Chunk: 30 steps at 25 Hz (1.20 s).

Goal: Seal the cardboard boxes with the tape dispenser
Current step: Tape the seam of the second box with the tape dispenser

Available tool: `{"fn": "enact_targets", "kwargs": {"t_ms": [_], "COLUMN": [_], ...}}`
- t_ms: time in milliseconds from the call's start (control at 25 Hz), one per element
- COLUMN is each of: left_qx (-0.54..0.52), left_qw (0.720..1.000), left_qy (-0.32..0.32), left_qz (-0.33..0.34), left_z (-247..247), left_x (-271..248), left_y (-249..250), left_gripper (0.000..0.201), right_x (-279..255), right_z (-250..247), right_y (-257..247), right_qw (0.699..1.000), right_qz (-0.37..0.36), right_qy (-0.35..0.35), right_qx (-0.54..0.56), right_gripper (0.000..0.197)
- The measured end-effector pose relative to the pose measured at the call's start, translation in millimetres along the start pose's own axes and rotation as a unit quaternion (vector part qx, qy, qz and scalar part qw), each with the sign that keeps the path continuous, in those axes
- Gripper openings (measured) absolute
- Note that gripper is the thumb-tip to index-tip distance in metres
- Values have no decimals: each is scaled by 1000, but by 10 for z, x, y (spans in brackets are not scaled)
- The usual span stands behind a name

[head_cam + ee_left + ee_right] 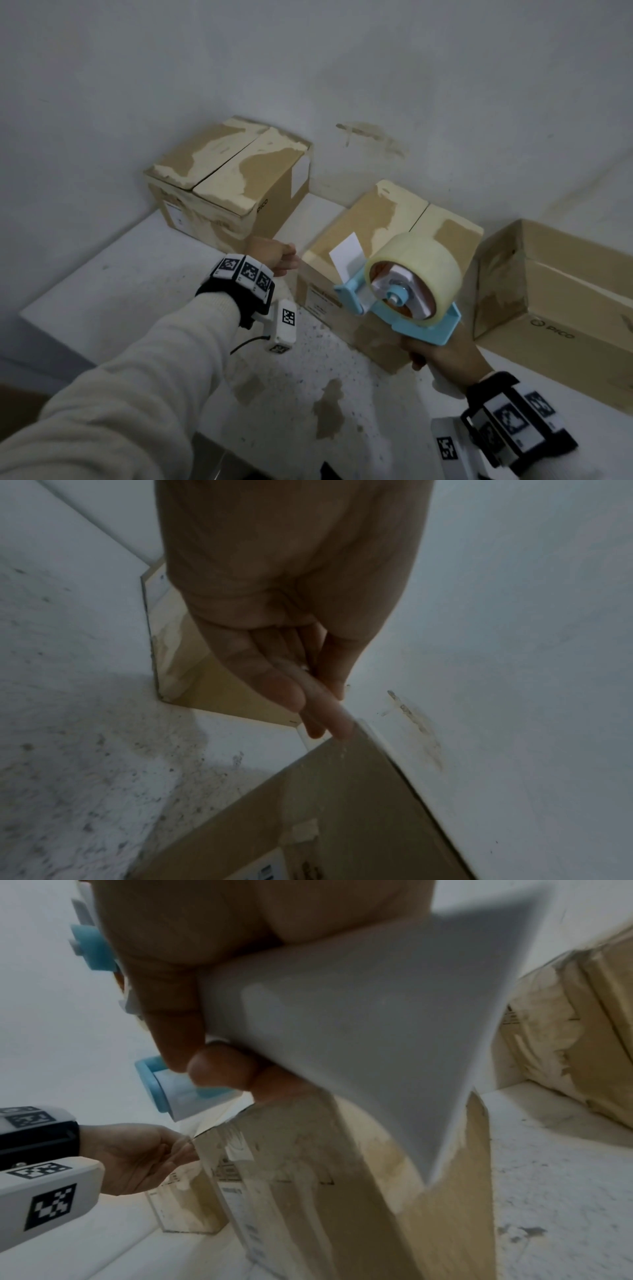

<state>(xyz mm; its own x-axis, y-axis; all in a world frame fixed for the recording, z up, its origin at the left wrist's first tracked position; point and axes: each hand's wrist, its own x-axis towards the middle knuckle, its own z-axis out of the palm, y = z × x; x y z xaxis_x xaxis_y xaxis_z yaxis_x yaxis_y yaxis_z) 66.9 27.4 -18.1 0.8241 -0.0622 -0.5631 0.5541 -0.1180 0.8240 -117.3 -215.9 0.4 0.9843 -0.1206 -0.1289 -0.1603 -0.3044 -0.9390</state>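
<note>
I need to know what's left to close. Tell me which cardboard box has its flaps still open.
The rightmost box, printed PICO: its top gapes open, while the other two have their flaps folded shut.

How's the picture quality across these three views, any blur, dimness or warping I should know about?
Head view: dim and soft, with wide-angle bending at the edges; the tape dispenser reads clearly. Left wrist view: dark and noisy, the left hand smeared, its shadow on the table. Right wrist view: the dispenser's handle is close and blurred in the right hand, and the middle box is stretched.
</note>
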Motion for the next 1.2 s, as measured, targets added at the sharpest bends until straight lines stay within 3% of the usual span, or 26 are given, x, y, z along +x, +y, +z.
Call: {"fn": "enact_targets", "kwargs": {"t_ms": [120, 280, 360, 400, 480, 560, 640, 720, 800, 920, 1040, 1200], "left_qx": [30, 5, 38, 77, 175, 231, 317, 492, 595, 621, 643, 623], "left_qw": [995, 997, 993, 992, 983, 949, 896, 817, 758, 741, 728, 750], "left_qy": [-82, -9, -3, 3, 58, 128, 96, 3, -23, -3, 5, 19], "left_qz": [-40, -82, -112, -101, 6, 175, 296, 300, 265, 257, 239, 220], "left_z": [52, 73, 57, 46, 9, 54, 238, 481, 588, 587, 614, 630], "left_x": [6, -44, -43, -33, -23, -107, -256, -381, -395, -383, -389, -404], "left_y": [-10, -191, -261, -255, -185, -71, -13, -97, -211, -270, -277, -271], "left_gripper": [31, 19, 35, 40, 24, 10, 24, 51, 69, 75, 78, 97], "right_x": [8, 19, 25, 31, 36, 45, 56, 60, 53, 51, 30, -219], "right_z": [-3, -12, -19, -22, -20, -27, -46, -60, -62, -101, -181, -455], "right_y": [5, 45, 47, 36, 14, -11, -14, -13, -34, -110, -179, -138], "right_qw": [1000, 1000, 1000, 1000, 1000, 999, 999, 999, 999, 996, 993, 991], "right_qz": [13, 19, 19, 20, 22, 28, 30, 28, 28, 14, 8, 31], "right_qy": [3, 3, 0, -5, -16, -20, -25, -37, -44, -68, -83, -68], "right_qx": [10, 13, 6, 1, -7, 3, 6, -2, -7, -57, -83, -108], "right_gripper": [19, 7, 7, 7, 14, 24, 24, 20, 15, 10, 19, 31]}}
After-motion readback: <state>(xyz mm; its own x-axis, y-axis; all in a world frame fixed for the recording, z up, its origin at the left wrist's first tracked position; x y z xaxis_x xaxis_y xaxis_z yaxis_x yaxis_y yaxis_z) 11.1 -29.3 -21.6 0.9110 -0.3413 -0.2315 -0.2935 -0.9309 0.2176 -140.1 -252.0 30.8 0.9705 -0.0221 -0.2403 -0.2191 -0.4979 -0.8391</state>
